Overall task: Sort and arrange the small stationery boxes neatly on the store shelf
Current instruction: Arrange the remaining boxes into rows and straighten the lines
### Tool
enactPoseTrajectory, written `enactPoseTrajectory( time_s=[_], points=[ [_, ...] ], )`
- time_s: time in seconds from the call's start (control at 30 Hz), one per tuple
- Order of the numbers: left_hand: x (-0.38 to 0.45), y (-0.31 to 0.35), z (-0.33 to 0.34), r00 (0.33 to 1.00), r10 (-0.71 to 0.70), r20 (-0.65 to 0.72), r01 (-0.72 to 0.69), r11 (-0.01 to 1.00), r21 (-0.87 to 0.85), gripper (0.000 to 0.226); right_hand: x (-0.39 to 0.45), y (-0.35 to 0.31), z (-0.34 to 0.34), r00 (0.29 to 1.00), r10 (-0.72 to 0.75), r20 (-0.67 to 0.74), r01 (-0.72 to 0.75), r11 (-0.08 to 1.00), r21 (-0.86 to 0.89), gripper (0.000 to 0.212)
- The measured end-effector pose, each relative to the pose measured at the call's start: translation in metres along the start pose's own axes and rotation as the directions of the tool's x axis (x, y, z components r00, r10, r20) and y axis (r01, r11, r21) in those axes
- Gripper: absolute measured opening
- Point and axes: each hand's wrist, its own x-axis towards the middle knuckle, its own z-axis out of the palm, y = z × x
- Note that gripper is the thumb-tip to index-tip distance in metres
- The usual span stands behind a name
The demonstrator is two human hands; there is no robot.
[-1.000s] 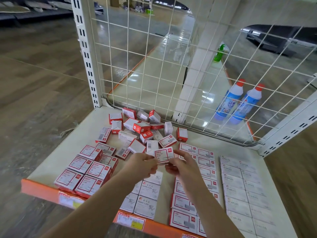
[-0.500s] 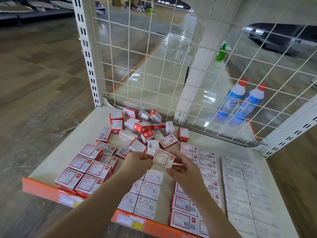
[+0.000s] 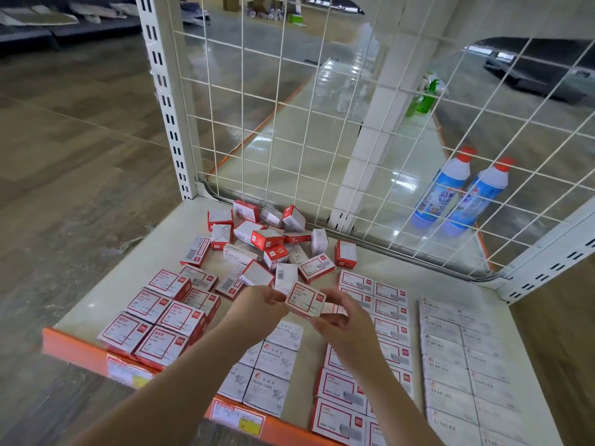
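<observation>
Red-framed white box [image 3: 306,300], label up, tilted between both hands.

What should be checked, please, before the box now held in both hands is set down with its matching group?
1. Grip: left hand and right hand both pinch the red-framed box: ok.
2. Label faces up and shows: ok.
3. Matching group: red-framed clip boxes at front left look alike: ok, though print is too small to confirm.
4. Free spot there: bare shelf beside the group: ok.
5. Group's neatness: back boxes sit skewed: not ok.
6. Unsorted pile remains behind: not ok.
</observation>
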Motion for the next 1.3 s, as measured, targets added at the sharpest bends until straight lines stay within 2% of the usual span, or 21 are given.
enactPoseTrajectory(
  time_s=[0.3, 0.4, 0.5, 0.6, 0.67, 0.83, 0.93, 1.13, 1.3],
  points=[
    [0.0, 0.01, -0.046, 0.975, 0.036, -0.219, 0.032, 0.954, 0.299, 0.027, 0.018, -0.013, -0.002, 0.999, 0.025, 0.03, -0.022, 0.997, -0.079, 0.03],
    [-0.003, 0.006, -0.075, 0.955, 0.008, -0.296, 0.126, 0.893, 0.433, 0.025, 0.02, -0.021, -0.002, 0.998, 0.034, 0.047, -0.031, 0.997, -0.076, 0.028],
    [-0.003, -0.005, -0.101, 0.951, 0.009, -0.31, 0.18, 0.798, 0.575, 0.028, 0.019, -0.026, 0.008, 0.997, 0.036, 0.065, -0.028, 0.992, -0.119, 0.028],
    [0.001, -0.018, -0.12, 0.966, 0.051, -0.252, 0.157, 0.66, 0.734, 0.035, 0.022, -0.022, 0.03, 0.997, 0.042, 0.068, -0.028, 0.979, -0.199, 0.034],
    [0.008, -0.026, -0.129, 0.979, 0.085, -0.186, 0.098, 0.603, 0.792, 0.039, 0.026, -0.02, 0.047, 0.996, 0.067, 0.052, -0.055, 0.978, -0.2, 0.036],
    [0.029, -0.041, -0.144, 0.981, 0.183, 0.055, -0.147, 0.534, 0.832, 0.045, 0.031, -0.027, 0.081, 0.991, 0.131, -0.026, -0.134, 0.981, -0.143, 0.037],
    [0.04, -0.045, -0.152, 0.964, 0.224, 0.145, -0.244, 0.526, 0.815, 0.046, 0.032, -0.036, 0.096, 0.985, 0.155, -0.082, -0.165, 0.977, -0.133, 0.032],
    [0.057, -0.059, -0.163, 0.904, 0.239, 0.354, -0.427, 0.472, 0.772, 0.052, 0.038, -0.052, 0.123, 0.951, 0.194, -0.242, -0.222, 0.97, -0.097, 0.027],
    [0.068, -0.059, -0.164, 0.844, 0.269, 0.463, -0.536, 0.442, 0.72, 0.051, 0.038, -0.062, 0.129, 0.92, 0.191, -0.343, -0.241, 0.964, -0.11, 0.03]
  ],
)
